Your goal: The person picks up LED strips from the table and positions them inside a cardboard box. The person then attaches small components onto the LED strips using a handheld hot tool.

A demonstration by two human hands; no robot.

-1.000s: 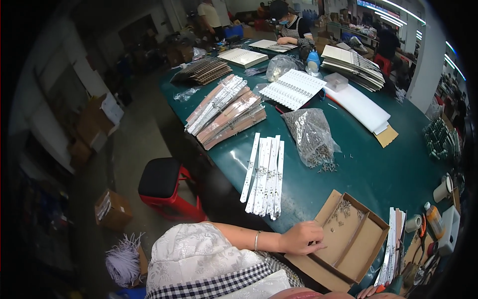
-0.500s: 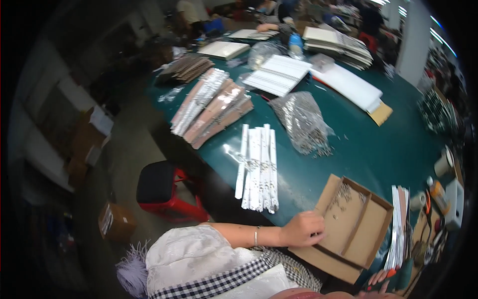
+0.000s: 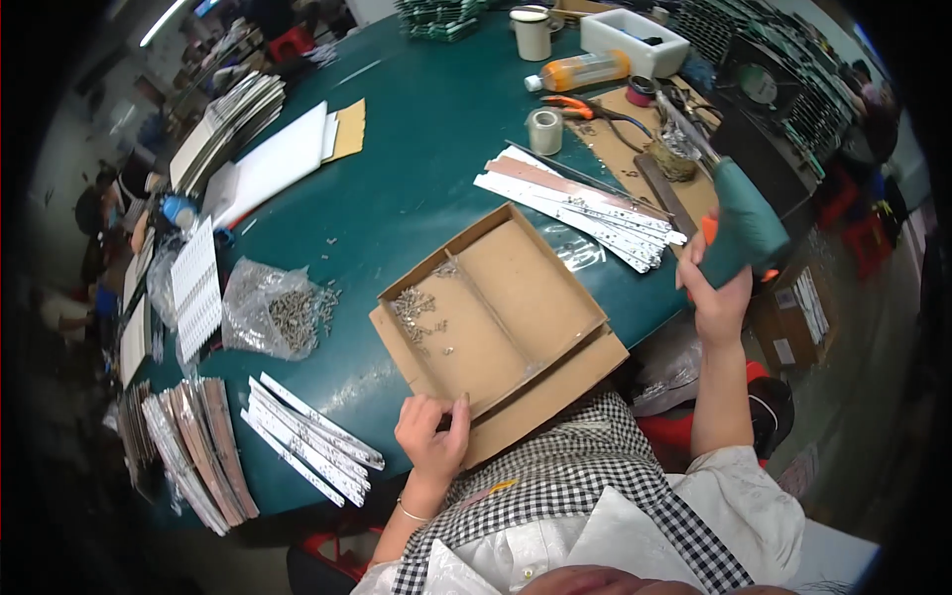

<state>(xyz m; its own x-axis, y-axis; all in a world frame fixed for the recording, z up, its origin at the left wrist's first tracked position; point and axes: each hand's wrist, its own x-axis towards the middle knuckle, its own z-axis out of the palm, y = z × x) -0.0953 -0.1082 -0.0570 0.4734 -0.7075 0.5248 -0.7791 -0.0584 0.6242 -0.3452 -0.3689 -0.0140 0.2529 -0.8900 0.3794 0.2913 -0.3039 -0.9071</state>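
Note:
My left hand [image 3: 433, 434] is at the near left corner of a shallow cardboard box [image 3: 496, 342], fingers curled and thumb raised. Whatever it may pinch is too small to make out. A divider splits the box, and small metal pieces [image 3: 415, 309] lie scattered in its left part. On the right, my right hand [image 3: 716, 293] is closed round the grip of a green pistol-grip power tool [image 3: 746, 213] with an orange trigger. The tool is over the table's right edge, beside a stack of white and brown strips [image 3: 585, 208].
More white strips [image 3: 307, 436] and bundled brown strips [image 3: 203, 451] lie at the left, near a plastic bag [image 3: 263, 307] of metal pieces. Far right are a tape roll [image 3: 544, 131], orange-handled pliers [image 3: 585, 107], an orange bottle [image 3: 585, 69] and a white foam box [image 3: 635, 45].
The view has swung to the right. My right hand, low at the edge before, now shows fully, raised with the green tool. My left hand stays by the box's near left side.

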